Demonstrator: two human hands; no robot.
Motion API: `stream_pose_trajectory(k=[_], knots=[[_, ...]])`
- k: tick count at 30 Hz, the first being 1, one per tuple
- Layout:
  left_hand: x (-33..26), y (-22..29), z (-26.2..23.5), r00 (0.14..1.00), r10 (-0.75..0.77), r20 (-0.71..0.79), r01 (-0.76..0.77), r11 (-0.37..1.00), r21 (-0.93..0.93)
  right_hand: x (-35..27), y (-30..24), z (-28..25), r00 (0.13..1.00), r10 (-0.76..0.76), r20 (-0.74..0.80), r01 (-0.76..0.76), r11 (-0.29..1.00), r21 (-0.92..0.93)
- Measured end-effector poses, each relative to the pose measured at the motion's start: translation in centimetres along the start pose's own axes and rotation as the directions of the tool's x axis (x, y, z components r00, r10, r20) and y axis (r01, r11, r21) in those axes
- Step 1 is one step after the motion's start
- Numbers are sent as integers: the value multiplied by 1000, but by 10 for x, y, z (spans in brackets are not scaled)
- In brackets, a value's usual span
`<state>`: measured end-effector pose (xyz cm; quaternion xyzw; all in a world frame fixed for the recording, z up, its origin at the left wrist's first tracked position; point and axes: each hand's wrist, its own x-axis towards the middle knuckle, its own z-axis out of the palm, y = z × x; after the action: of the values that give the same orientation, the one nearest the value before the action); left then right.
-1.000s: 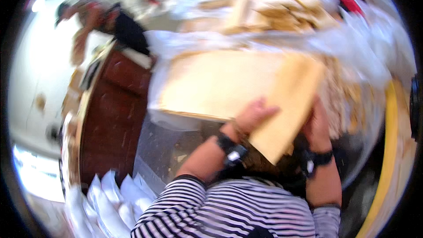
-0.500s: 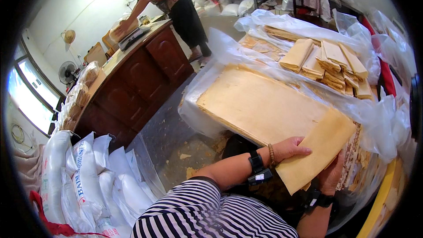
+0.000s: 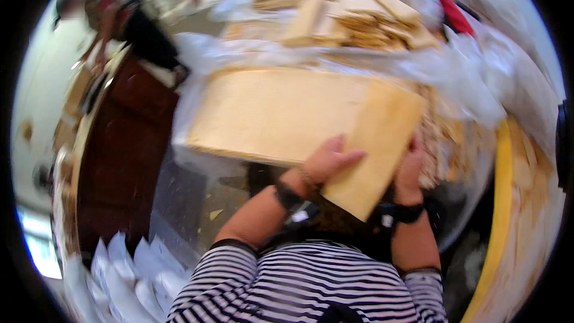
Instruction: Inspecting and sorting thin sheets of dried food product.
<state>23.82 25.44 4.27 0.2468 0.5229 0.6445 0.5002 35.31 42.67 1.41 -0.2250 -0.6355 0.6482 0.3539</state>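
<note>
Right of a brown desk (image 3: 122,155) lies a pale stack (image 3: 269,110), folded bundles (image 3: 382,15) past its far edge; over its right end the left hand (image 3: 329,158) pinches a tan sheet (image 3: 373,143), the right hand's (image 3: 409,170) finger closure being indeterminable.

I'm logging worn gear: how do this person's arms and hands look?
The left hand and right hand are ungloved. Black straps with pale patches circle both wrists; the left also has a brownish bracelet. Black-and-white striped sleeves end near the elbows.

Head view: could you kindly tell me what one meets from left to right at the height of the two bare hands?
Brown wooden desk, left hand, tan sheet, right hand, yellow edging.
</note>
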Motion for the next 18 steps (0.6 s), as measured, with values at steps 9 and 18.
stream_pose_trajectory(k=[9, 18], knots=[[13, -11, 4, 983, 80, -163, -89, 995, -53, -25, -9, 21, 1000, 4, -8, -4, 1000, 25], [1, 19, 7, 980, 73, -184, -71, 997, 18, -21, -52, 12, 950, 258, 175, -312, 806, 503]])
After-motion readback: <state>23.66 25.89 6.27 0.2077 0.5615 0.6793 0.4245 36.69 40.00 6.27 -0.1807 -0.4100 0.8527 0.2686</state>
